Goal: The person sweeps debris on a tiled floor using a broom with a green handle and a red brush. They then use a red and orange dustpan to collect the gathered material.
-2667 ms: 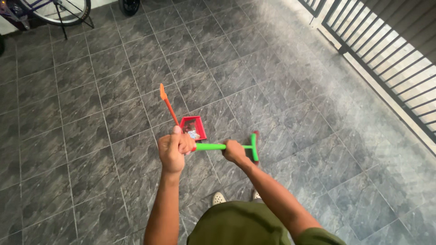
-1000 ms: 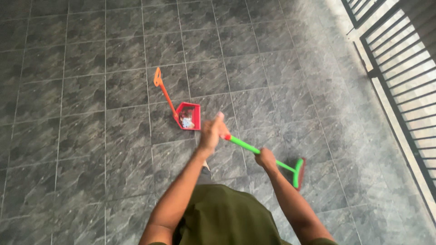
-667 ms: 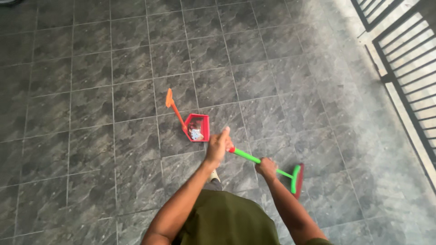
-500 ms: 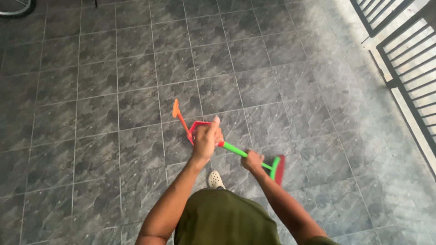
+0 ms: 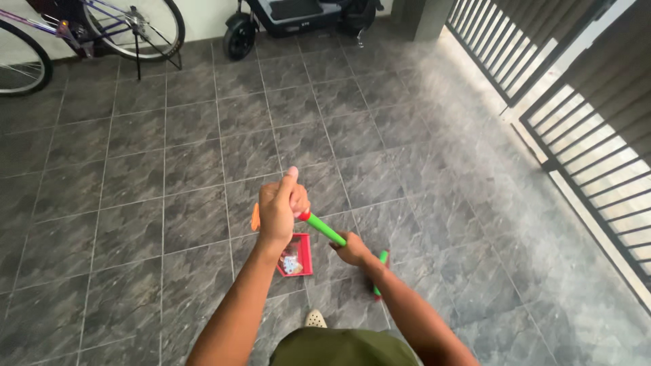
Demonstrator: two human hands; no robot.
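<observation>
My left hand [image 5: 281, 207] grips the top of a green broom handle [image 5: 324, 228] and, it seems, the orange handle [image 5: 255, 217] of a red dustpan [image 5: 296, 255]; the hand hides where they meet. The dustpan rests on the grey tiled floor [image 5: 190, 169] and holds bits of light-coloured litter. My right hand [image 5: 354, 249] holds the green handle lower down. The green broom head [image 5: 379, 271] shows beside my right forearm, close to the dustpan's right side. One light shoe [image 5: 314, 318] shows below the dustpan.
Two bicycle wheels [image 5: 139, 27] and a stand are at the far left. A dark scooter [image 5: 291, 17] is parked at the far wall. A barred metal gate [image 5: 583, 129] runs along the right side.
The view has lifted toward the far wall. The broom head has swung in from the right, closer to the dustpan. My left hand now sits above the dustpan's orange handle.
</observation>
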